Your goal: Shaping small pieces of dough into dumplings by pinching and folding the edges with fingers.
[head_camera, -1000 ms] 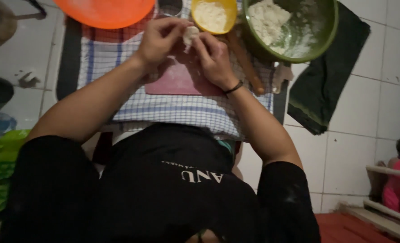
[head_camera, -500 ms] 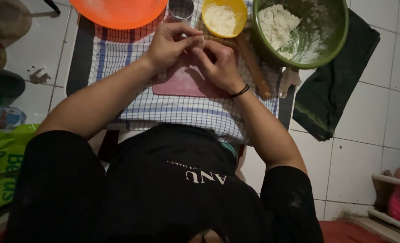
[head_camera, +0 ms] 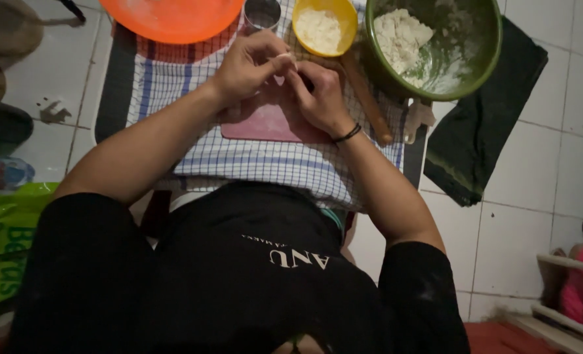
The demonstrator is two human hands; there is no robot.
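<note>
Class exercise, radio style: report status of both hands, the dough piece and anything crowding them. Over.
Left hand and right hand pinching a small dough piece over the pink board. Rolling pin beside right hand. Yellow bowl, metal cup close ahead.

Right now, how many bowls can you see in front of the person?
3. An orange bowl at the top left, a small yellow bowl just above the hands, and a big green bowl at the top right. Others may lie outside the picture.
</note>
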